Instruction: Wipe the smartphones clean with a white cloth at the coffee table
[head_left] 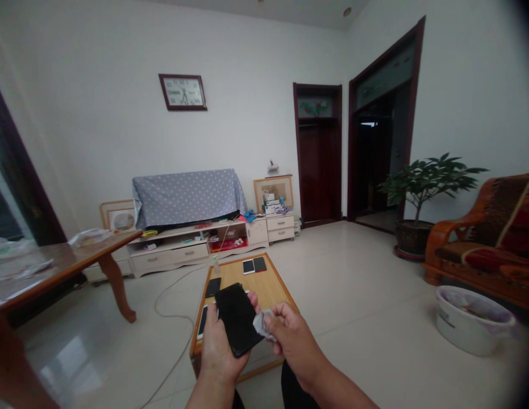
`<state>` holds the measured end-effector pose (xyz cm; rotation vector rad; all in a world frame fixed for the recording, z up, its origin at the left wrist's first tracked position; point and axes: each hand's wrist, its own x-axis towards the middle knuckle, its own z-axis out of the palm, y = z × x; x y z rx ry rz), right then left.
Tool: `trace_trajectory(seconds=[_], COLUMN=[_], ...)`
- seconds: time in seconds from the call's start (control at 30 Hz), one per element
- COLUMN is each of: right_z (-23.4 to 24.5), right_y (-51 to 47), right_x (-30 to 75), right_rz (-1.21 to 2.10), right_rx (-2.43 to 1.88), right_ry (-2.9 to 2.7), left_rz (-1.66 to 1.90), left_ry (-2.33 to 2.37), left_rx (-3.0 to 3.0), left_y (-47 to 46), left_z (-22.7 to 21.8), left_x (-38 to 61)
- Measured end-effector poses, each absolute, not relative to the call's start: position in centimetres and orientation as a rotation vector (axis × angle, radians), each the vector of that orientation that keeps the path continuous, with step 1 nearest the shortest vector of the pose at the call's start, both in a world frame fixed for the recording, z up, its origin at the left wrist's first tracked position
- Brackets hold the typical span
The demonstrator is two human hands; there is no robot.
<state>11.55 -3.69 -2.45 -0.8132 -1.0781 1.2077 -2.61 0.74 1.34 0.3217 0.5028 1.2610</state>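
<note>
My left hand (218, 343) grips a black phone (237, 318) from below, its dark screen facing up and tilted. My right hand (290, 332) pinches a small grey-white wipe (261, 324) against the phone's right edge. Both hands hover over the near end of a low wooden table (273, 289). On that table lie several other phones: a white one (248, 266) and a black one (259, 264) at the far end, a black one (213, 287) on the left, and one (202, 322) partly hidden under my left hand.
A brown wooden table (55, 264) stands at the left. A cable (170, 309) trails over the tiled floor. A white bin (471, 318) with a liner, a potted plant (417, 193) and a wooden armchair (490, 238) are at the right. A TV cabinet (191, 244) lines the far wall.
</note>
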Motion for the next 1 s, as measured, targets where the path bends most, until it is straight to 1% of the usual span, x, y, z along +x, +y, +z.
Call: trace_trajectory(seconds=[0.07,0.2,0.27,0.4,0.5,0.67,0.83,0.93,1.0], right_z=[-2.9,-3.3,-3.4,-3.6,-3.0,0.3,3.6,4.0,3.2], right_y=[-3.8,-4.4,-4.9,-6.3,-6.8,-5.5,-2.0,-1.6,-2.7], right_x=[11.4,11.4,11.4,10.8,10.3,10.4,12.0,12.6,12.6], right_rz=[1.076,0.538,0.330,0.072,-0.103,-0.251,-0.270,-0.276,-0.289], right_rx=[-0.875,-1.010,-1.048,-0.987,-0.900,-0.987,-1.025,-0.966,-0.887], right_ry=[-1.215,-1.511,-1.651,-1.901,-2.062,-2.074,-1.924,-1.949,-2.045], left_rz=[1.225,1.177,1.148,1.046,1.061,0.956,0.947,0.939,0.918], left_ry=[0.488,0.503,0.500,0.447,0.486,0.494,0.399,0.320,0.300], left_rx=[0.363,0.382,0.399,0.482,0.472,0.420,0.425,0.429,0.425], left_y=[0.5,0.2,0.1,0.1,-0.1,-1.1,-1.6,-1.3,-1.0], left_z=[1.5,1.4,1.1,0.7,0.6,0.2,-0.5,-0.4,-0.3], left_x=[-2.7,-3.0,-3.1,-3.1,-2.8,-2.2,-2.1,-2.3,-2.7])
